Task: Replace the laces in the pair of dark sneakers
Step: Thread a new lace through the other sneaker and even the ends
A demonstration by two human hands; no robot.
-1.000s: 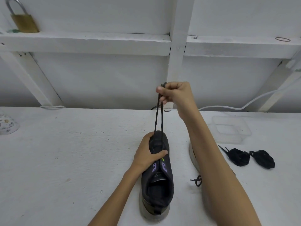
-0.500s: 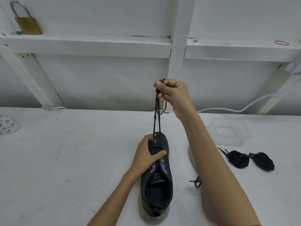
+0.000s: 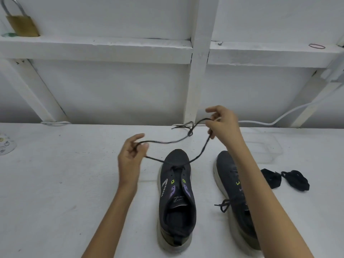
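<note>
Two dark sneakers stand toe-away on the white table. The left sneaker (image 3: 176, 198) has a dark lace (image 3: 167, 141) running only through its front eyelets. One strand goes left to my left hand (image 3: 132, 157), which pinches it above the table. The other strand rises right to my right hand (image 3: 221, 123), which pinches it higher up; a loose end trails behind toward the wall. The right sneaker (image 3: 229, 170) lies partly under my right forearm, its lace still tied, a bow (image 3: 222, 205) showing at its inner side.
Two bundled black laces (image 3: 286, 179) lie right of the sneakers. A clear plastic box (image 3: 268, 146) stands behind them. A white cable (image 3: 279, 121) runs along the wall. A brass padlock (image 3: 21, 23) and a rubber band (image 3: 316, 46) sit on the ledge above.
My left hand let go of the sneaker and took one lace strand, pulling it left. My right hand dropped lower and rightward, so the two strands now spread apart.
</note>
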